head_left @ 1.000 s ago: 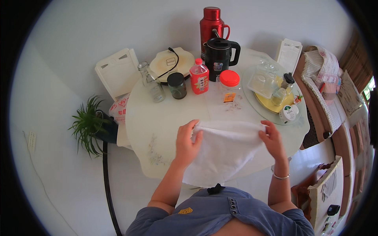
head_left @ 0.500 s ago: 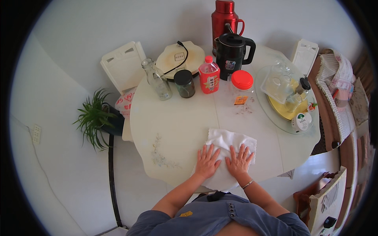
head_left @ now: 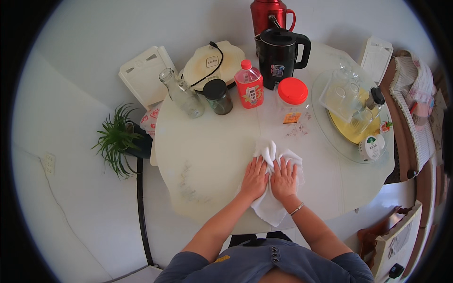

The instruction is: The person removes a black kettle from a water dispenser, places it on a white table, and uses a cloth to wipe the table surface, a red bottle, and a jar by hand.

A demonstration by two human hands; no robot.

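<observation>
- The red flask (head_left: 263, 18): top cut off by the upper edge, base hidden behind the black kettle (head_left: 276, 56).
- The left hand (head_left: 255, 180) and right hand (head_left: 284, 181) cover part of the white cloth (head_left: 271, 207), their palms unseen.
- Contents of the black-lidded jar (head_left: 221, 103): too dark to tell.

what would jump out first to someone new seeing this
A newcomer's eye would probably land on the red thermos flask at the back of the table, partly hidden by a black electric kettle. In front stands a red-lidded clear jar. Nearest the viewer, left hand and right hand rest on a crumpled white cloth.
</observation>
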